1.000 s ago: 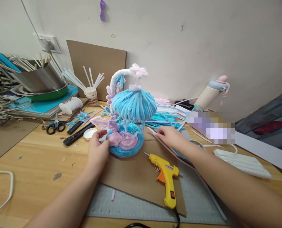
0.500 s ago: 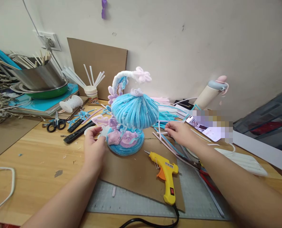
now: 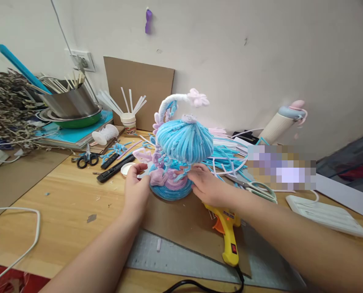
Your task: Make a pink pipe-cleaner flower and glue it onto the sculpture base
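A fuzzy pipe-cleaner lamp (image 3: 184,140) stands upright on the cardboard sheet (image 3: 172,219). It has a pleated blue shade, a curved white stem with a pink flower at its tip, and a round blue base with pink shapes. At the base's left side is my left hand (image 3: 137,185), its thumb and bent fingers apart. My right hand (image 3: 207,185) closes on the right side of the base under the shade; its fingertips are partly hidden. Below my right wrist lies a yellow glue gun (image 3: 230,240), its nozzle covered by the hand.
Black-handled scissors (image 3: 88,158), a black cutter (image 3: 114,169) and a thread spool (image 3: 105,134) lie to the left. Pale-handled scissors (image 3: 262,191) and blue pipe cleaners (image 3: 225,156) are on the right. Behind stand a cup of white sticks (image 3: 128,122) and a bottle (image 3: 277,124).
My right hand has moved left from the loose pipe cleaners to the lamp's base. My left hand stays beside the base. The view has shifted, so everything appears farther right.
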`<state>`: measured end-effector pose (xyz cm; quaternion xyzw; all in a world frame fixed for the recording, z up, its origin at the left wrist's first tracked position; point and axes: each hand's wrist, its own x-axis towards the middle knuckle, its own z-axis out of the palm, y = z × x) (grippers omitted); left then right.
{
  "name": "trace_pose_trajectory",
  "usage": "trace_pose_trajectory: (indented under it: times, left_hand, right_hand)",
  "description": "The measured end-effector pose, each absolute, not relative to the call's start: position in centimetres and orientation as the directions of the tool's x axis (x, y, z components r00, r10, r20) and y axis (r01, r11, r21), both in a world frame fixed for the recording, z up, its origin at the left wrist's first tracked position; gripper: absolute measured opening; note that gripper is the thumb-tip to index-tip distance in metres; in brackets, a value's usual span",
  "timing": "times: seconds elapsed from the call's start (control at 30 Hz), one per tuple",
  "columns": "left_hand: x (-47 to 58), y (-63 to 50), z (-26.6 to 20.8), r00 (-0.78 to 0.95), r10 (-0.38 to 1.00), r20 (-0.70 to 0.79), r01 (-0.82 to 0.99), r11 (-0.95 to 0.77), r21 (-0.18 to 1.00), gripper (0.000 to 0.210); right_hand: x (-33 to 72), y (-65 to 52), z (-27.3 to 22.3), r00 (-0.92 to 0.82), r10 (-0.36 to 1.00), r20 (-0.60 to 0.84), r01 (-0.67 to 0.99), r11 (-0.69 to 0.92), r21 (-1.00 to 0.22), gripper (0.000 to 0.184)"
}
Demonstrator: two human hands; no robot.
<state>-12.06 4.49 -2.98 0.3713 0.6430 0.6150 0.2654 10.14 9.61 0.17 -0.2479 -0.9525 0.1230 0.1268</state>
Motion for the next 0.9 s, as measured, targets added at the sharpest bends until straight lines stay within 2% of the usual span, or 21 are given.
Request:
trace_pose_trajectory:
  times: [0.1, 0.3, 0.43, 0.5, 0.6, 0.73, 0.9]
  left_hand:
    - [-11.8, 4.3, -2.4, -0.581, 0.807, 0.105, 0.144, -0.025, 0.989, 0.027]
    - [-11.5, 4.0, -2.3, -0.578, 0.813, 0.064, 0.123, 0.009, 0.992, 0.029]
    - [-11.6, 4.0, -2.4, -0.577, 0.815, 0.058, 0.127, 0.019, 0.992, 0.030]
    - [-11.6, 4.0, -2.4, -0.579, 0.813, 0.059, 0.128, 0.019, 0.992, 0.030]
    - [-11.6, 4.0, -2.4, -0.578, 0.814, 0.057, 0.126, 0.020, 0.992, 0.030]
    - [-11.3, 3.8, -2.3, -0.567, 0.822, 0.049, 0.126, 0.028, 0.992, 0.031]
    - [-11.3, 3.7, -2.3, -0.564, 0.823, 0.058, 0.130, 0.019, 0.991, 0.030]
  right_hand:
    - [9.8, 9.6, -0.2, -0.835, 0.521, 0.175, 0.485, 0.848, -0.212, 0.055]
    - [9.3, 9.5, -0.3, -0.821, 0.563, 0.095, 0.542, 0.821, -0.181, 0.061]
    - [9.1, 9.5, -0.2, -0.819, 0.570, 0.062, 0.554, 0.814, -0.174, 0.062]
    - [9.5, 9.3, -0.3, -0.828, 0.552, 0.094, 0.530, 0.827, -0.187, 0.060]
    - [10.2, 8.8, -0.6, -0.826, 0.542, 0.157, 0.501, 0.832, -0.236, 0.055]
    - [10.8, 8.2, -0.8, -0.829, 0.546, 0.120, 0.494, 0.815, -0.302, 0.054]
    - [10.4, 8.0, -0.4, -0.862, 0.505, 0.037, 0.489, 0.850, -0.199, 0.052]
